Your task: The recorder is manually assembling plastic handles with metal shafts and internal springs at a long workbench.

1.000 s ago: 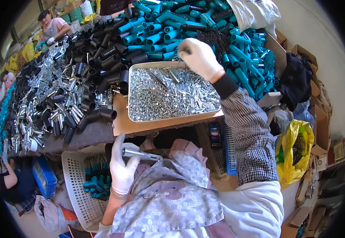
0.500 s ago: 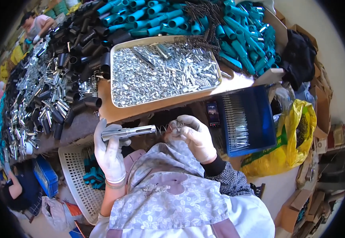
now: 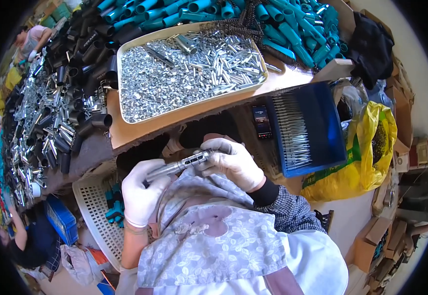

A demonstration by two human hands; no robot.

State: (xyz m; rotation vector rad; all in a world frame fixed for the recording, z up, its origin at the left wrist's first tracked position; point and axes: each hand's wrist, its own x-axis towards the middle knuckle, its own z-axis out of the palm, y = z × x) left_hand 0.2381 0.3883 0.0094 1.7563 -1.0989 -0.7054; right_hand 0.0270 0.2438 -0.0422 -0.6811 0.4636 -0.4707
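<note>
A slotted silvery metal tube [image 3: 178, 166] lies between my hands over my lap, tilted up toward the right. My left hand [image 3: 144, 191], in a white glove, is closed around its lower left end. The gloved fingers of my right hand [image 3: 234, 164] are wrapped around the tube's upper right end. Whether a spring sits inside that end is hidden by those fingers. Just beyond the hands, a cream tray [image 3: 184, 117] on the table holds many small metal bits and short pins.
Black sleeves [image 3: 96, 122] and metal parts pile up at left, teal tubes [image 3: 292, 32] at the back. To the right are a phone [image 3: 261, 122], a blue bin [image 3: 324, 128] of rods and a yellow bag [image 3: 371, 162]. A white basket [image 3: 88, 206] stands lower left. Other people work farther left.
The tube has tilted and moved nearer my right hand, which now grips its end. The coil spring seen between tube and right hand no longer shows. My view has shifted slightly.
</note>
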